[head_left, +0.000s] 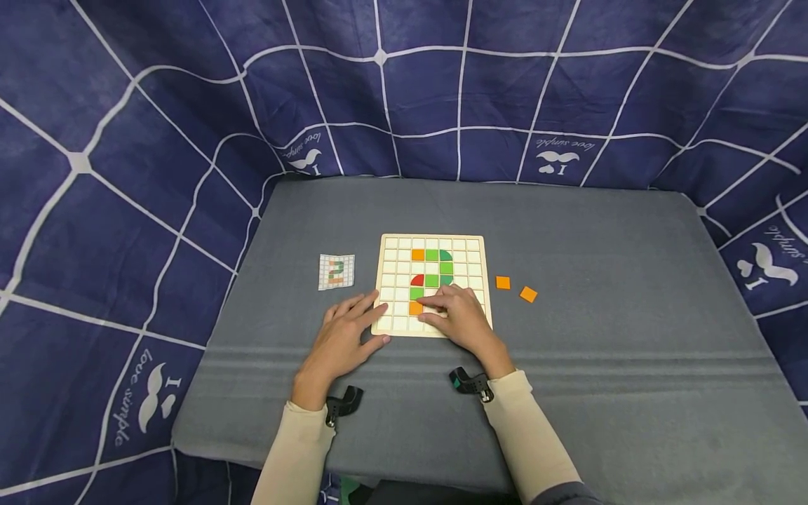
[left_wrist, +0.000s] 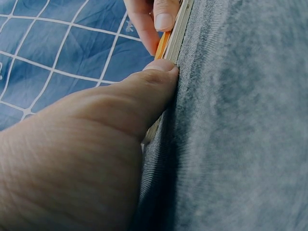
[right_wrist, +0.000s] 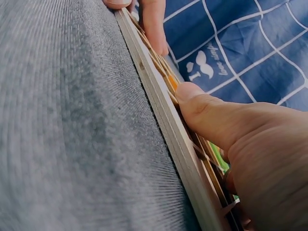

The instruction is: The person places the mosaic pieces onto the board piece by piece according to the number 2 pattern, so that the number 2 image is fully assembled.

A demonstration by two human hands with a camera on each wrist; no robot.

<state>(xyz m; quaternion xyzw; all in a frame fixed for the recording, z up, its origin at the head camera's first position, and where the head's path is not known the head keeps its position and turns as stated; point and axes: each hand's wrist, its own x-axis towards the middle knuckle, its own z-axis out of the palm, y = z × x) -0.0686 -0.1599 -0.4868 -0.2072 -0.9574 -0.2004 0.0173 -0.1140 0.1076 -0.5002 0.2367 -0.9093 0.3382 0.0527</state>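
A square wooden grid board (head_left: 393,322) lies on the table, its cells partly filled with orange, green and red tiles. In the head view my right hand (head_left: 463,315) is over its lower part, thumb and index finger pinching the edge of an orange square tile (head_left: 415,308) at the foot of the tile figure. That orange tile (left_wrist: 162,45) shows at the fingertips in the left wrist view, slightly raised. My left hand (head_left: 344,337) rests at the board's lower left corner, fingers on the left side and thumb against the near edge. The right palm hides some cells.
Two loose orange square tiles, a nearer one (head_left: 529,294) and a farther one (head_left: 502,283), lie right of the board. Left of it is a small printed pattern card (head_left: 337,272). The grey table (head_left: 600,315) is bordered by a blue checked curtain (head_left: 492,91).
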